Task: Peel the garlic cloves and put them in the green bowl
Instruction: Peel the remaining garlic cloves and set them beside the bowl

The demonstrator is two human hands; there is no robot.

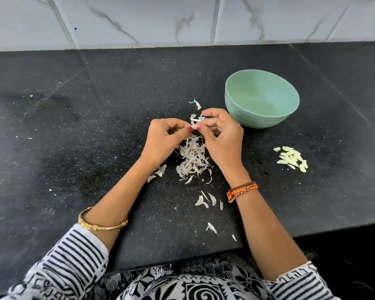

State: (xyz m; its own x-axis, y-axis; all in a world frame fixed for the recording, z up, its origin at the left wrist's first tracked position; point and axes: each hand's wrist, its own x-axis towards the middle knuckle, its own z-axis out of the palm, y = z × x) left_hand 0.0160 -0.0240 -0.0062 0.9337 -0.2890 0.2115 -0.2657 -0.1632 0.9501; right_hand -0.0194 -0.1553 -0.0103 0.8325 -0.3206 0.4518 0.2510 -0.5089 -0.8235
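Two forearms reach out from black-and-white patterned sleeves (pixel 59 271) at the near edge of a black, white-flecked stone counter (pixel 95 148). A gold bangle (pixel 102 221) sits on the left forearm and orange and brown thread bands (pixel 241 191) circle the right wrist. A few loose skin flakes (pixel 206 200) lie on the stone between the forearms, with two more closer to the counter's front edge.

Farther in, a pile of papery garlic skins (pixel 193 159) lies directly below the hands. The left hand (pixel 165 139) and right hand (pixel 223 137) meet just above it, fingers curled, thumbs and forefingers pinching a small garlic clove (pixel 195 124) between them; a strip of white skin sticks up from it, though how much peel is left on the clove is hard to make out at this size. To the right of the right wrist, well apart from the pile, a cluster of peeled cloves (pixel 291 159) rests on the bare counter.

Beyond the right hand, near its knuckles, stands the green bowl (pixel 243 105), upright, its visible inside showing no cloves. Small white specks dot the left part of the counter. At the back the counter meets a wall of white marble-veined tiles (pixel 139 18) with thin grey grout lines.
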